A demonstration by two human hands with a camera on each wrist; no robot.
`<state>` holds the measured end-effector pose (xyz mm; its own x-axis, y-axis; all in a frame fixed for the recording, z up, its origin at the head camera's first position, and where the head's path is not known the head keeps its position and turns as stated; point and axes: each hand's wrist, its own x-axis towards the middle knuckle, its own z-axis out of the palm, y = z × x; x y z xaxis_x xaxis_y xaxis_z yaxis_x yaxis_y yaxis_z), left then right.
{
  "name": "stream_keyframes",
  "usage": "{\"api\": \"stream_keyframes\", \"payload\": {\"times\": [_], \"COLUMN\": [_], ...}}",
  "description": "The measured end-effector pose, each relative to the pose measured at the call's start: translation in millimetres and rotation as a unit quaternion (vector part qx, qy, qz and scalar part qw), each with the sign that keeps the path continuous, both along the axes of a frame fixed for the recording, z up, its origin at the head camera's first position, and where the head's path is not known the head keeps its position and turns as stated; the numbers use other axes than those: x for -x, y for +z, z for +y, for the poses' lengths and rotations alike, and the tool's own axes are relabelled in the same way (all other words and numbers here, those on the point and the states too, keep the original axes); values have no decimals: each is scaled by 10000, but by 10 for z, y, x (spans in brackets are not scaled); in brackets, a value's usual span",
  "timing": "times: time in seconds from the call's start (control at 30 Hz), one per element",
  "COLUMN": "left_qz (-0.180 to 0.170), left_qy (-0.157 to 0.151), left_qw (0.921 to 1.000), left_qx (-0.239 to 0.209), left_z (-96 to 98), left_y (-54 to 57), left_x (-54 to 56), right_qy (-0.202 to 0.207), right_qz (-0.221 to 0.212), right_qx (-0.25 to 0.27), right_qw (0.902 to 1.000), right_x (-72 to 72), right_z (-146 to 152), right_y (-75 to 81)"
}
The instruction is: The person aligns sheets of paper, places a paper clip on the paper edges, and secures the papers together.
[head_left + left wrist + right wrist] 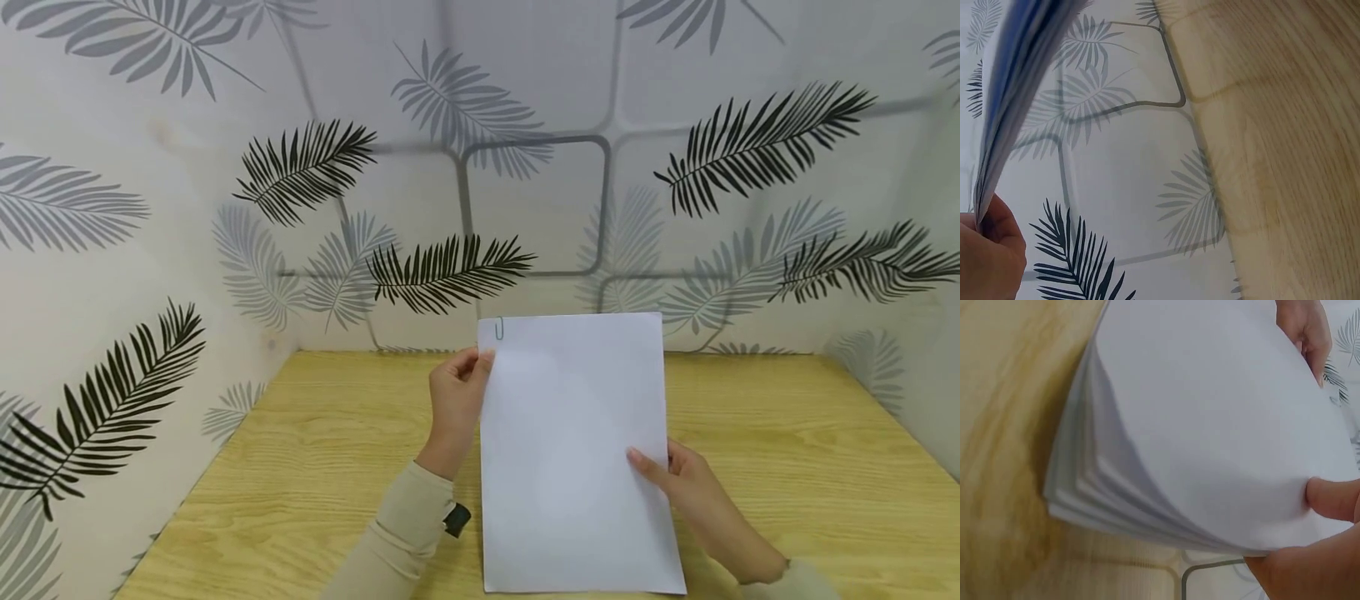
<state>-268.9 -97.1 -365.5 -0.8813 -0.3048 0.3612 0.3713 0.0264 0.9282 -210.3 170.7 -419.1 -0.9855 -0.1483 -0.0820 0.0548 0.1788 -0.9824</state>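
Observation:
A stack of white paper sheets (573,450) is held up over the wooden table, its blank front toward the head camera. A green paper clip (499,328) sits on its top edge near the left corner. My left hand (459,396) pinches the left edge just below that clip. The right hand (686,487) grips the right edge lower down, thumb on the front sheet and fingers behind, hidden. In the right wrist view the lower edges of the sheets (1116,494) fan slightly apart. The left wrist view shows the stack (1007,106) edge-on between thumb and fingers.
The wood-grain table (322,467) runs back to a wall (540,208) covered in leaf-patterned sheeting. The same sheeting closes off the left and right sides. A dark band (457,520) shows at the left sleeve's wrist.

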Motion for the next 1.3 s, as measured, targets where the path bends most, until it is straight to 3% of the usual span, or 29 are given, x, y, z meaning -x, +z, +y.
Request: {"api": "stream_keyframes", "payload": {"times": [0.5, 0.8, 1.1, 1.3], "left_qz": [-511, -671, -923, -878], "left_qy": [-262, -626, -981, -705], "left_qw": [9974, 9950, 9843, 9795], "left_qx": [429, 402, 1136, 1673], "left_z": [88, 50, -87, -123], "left_y": [69, -39, -125, -157], "left_x": [-104, -73, -106, -127], "right_qy": [-625, -602, -681, -709], "right_qz": [181, 414, 363, 288], "right_qx": [-224, -488, -488, -155], "right_qw": [9976, 9961, 9958, 9969], "right_x": [-64, 27, 151, 190], "right_z": [-97, -77, -55, -74], "right_y": [101, 278, 343, 328]}}
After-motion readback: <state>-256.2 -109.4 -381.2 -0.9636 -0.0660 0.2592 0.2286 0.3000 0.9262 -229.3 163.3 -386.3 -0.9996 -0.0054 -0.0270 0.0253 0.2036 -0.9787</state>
